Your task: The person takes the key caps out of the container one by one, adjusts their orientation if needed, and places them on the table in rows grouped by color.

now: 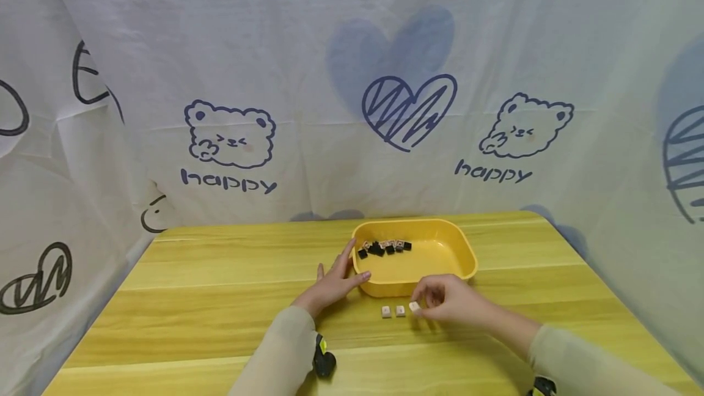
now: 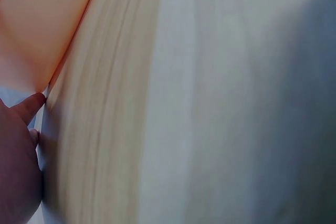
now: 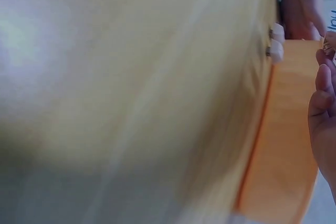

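Note:
My right hand [image 1: 453,302] pinches a small white keycap [image 1: 415,307] between thumb and fingertips, just above the table in front of the yellow tray [image 1: 390,289]. Two more white keycaps [image 1: 386,312] stand side by side to its left; the right wrist view shows small dark parts under these keycaps [image 3: 276,51]. With its fingers spread, my left hand [image 1: 332,287] rests against the tray's left side and front left corner. Several small black and whitish pieces [image 1: 390,249] lie inside the tray along its back left; their exact kind is too small to tell.
The wood-grain table [image 1: 220,310] runs out to both sides of the tray. A white cloth [image 1: 313,139] with hearts and bear drawings hangs behind it and at the sides. Black devices [image 1: 323,359] are strapped at the wrists.

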A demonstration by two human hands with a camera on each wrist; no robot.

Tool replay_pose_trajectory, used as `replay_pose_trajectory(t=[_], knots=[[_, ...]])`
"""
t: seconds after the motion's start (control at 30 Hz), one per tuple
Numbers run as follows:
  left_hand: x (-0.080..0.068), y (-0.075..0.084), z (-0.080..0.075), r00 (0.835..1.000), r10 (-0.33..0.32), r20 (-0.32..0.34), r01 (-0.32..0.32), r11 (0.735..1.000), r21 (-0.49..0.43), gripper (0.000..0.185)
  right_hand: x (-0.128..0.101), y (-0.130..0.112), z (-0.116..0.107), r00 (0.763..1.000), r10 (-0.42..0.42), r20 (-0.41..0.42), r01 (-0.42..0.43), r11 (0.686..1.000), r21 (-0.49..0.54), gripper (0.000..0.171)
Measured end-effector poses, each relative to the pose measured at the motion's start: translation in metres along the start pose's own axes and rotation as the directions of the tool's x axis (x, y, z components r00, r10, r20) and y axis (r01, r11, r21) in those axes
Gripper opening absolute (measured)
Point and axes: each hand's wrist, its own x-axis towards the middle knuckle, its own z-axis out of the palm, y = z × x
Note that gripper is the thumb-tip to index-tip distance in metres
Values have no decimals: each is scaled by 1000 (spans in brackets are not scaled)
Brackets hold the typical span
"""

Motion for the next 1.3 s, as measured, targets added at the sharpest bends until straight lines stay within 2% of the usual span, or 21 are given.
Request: replay_pose_trajectory(t=[0.2,0.4,0.63,0.93,1.3], knots=[[0,0,0,1000,5,-4,-5,1000,-3,87,-3,9,7,999,47,18,-47,999,-11,17],[0,0,0,1000,0,-1,0,1000,-1,87,-2,17,12,997,74,-23,-76,994,-80,20],[0,1,0,1000,0,4,0,1000,3,87,-2,22,19,994,37,-105,-57,980,-191,13],[-3,5,-1,1000,-8,6,8,1000,11,87,-1,19,27,988,-2,-156,-53,937,-346,11],[-4,5,-1,1000,1,-13,-1,1000,18,89,3,20,30,983,0,-183,-68,929,-364,11]])
